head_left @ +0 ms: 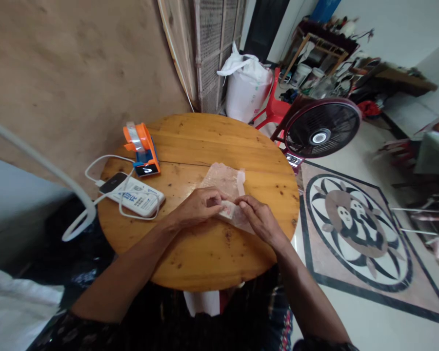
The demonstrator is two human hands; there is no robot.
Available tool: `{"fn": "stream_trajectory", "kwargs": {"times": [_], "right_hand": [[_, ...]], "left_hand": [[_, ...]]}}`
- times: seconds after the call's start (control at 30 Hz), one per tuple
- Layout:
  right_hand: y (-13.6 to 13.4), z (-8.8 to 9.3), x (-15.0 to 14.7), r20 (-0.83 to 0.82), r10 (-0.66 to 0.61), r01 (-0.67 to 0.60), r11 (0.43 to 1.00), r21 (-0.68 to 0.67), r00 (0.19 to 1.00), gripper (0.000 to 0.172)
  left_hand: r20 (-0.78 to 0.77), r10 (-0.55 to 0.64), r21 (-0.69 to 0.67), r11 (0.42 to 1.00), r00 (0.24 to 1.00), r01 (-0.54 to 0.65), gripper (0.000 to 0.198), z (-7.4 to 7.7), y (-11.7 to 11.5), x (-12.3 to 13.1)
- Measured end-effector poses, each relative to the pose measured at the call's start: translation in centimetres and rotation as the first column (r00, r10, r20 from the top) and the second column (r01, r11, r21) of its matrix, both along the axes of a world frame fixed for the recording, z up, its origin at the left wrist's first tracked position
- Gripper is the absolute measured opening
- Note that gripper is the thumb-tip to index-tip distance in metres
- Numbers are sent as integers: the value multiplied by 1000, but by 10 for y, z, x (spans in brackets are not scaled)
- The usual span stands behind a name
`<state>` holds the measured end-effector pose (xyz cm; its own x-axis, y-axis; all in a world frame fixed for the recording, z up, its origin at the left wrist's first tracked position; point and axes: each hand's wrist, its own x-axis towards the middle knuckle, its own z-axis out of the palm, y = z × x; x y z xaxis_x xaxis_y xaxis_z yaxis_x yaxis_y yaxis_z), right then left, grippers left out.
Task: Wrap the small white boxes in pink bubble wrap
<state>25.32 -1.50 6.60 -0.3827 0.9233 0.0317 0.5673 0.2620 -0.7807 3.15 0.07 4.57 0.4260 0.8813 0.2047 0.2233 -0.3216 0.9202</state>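
A sheet of pinkish, see-through bubble wrap lies on the round wooden table, with a raised strip along its right edge. On its near part is a small whitish box with faint reddish marks. My left hand holds the left end of this box, fingers curled and thumb against it. At the box's right end, my right hand has thumb and forefinger pinched on the bubble wrap. Part of the sheet passes beneath my right hand. The undersides of both hands' fingers are hidden.
On the wooden table, a white power bank with a looped cable lies left, near an orange and blue stand. A fan stands beyond the right edge. Behind are a white sack and a red chair.
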Motion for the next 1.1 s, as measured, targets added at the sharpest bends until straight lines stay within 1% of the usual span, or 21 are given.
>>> {"fn": "stream_trajectory", "kwargs": {"times": [0.1, 0.2, 0.27, 0.33, 0.4, 0.43, 0.47, 0.5, 0.57, 0.63, 0.73, 0.77, 0.83, 0.9, 0.93, 1.03, 1.1], "right_hand": [[9, -5, 4, -112, 12, -20, 998, -63, 994, 29], [21, -7, 6, -153, 35, -60, 986, -158, 988, 27], [28, -7, 7, -189, 32, -78, 967, -242, 981, 28], [34, -6, 9, -222, 1, -78, 937, -341, 975, 33], [37, -5, 13, -201, -24, -65, 902, -426, 979, 40], [38, -4, 15, -175, -22, -58, 897, -439, 984, 42], [38, -4, 17, -149, -7, -56, 907, -418, 989, 42], [38, -4, 18, -125, 18, -63, 928, -367, 992, 40], [35, -3, 19, -90, 84, -103, 967, -235, 992, 34], [32, -1, 16, -57, 161, -168, 972, -163, 985, 33], [25, 4, 8, 14, 277, -273, 954, -122, 961, 45], [23, 6, 5, 54, 298, -292, 952, -95, 953, 50], [19, 9, 0, 144, 293, -289, 956, -48, 945, 56], [16, 11, -2, 194, 266, -261, 964, -48, 944, 55], [15, 11, -2, 192, 264, -256, 964, -64, 945, 52], [16, 10, 1, 103, 282, -271, 956, -112, 954, 41], [18, 8, 2, 73, 267, -258, 959, -113, 961, 39]], "left_hand": [[-14, 3, 20, 1000, 1000, -2, 12, 1, 0, 0], [-14, 5, 53, 999, 1000, -4, 11, 1, 0, -1], [-14, 2, 75, 997, 1000, -1, 11, 0, 1, -1], [-23, -2, 99, 995, 1000, 4, 12, 1, 1, -2], [-41, -10, 122, 992, 999, 15, 12, 2, 1, -4], [-50, -17, 131, 991, 999, 23, 12, 3, 1, -5], [-58, -23, 138, 990, 998, 31, 11, 4, 1, -5], [-66, -28, 143, 989, 997, 38, 11, 4, 1, -5], [-73, -30, 145, 989, 997, 41, 10, 5, 0, -6], [-76, -25, 138, 990, 997, 36, 10, 5, 0, -5], [-73, -17, 127, 991, 997, 26, 9, 4, 0, -5], [-73, -18, 123, 992, 997, 27, 9, 3, 0, -5], [-67, -25, 116, 993, 997, 33, 9, 3, 0, -5], [-67, -29, 114, 993, 997, 36, 9, 3, 0, -5], [-67, -31, 117, 992, 997, 39, 9, 3, 0, -5], [-72, -50, 125, 990, 996, 59, 9, 3, 1, -6], [-77, -74, 128, 988, 994, 84, 8, 3, 1, -7]]}}
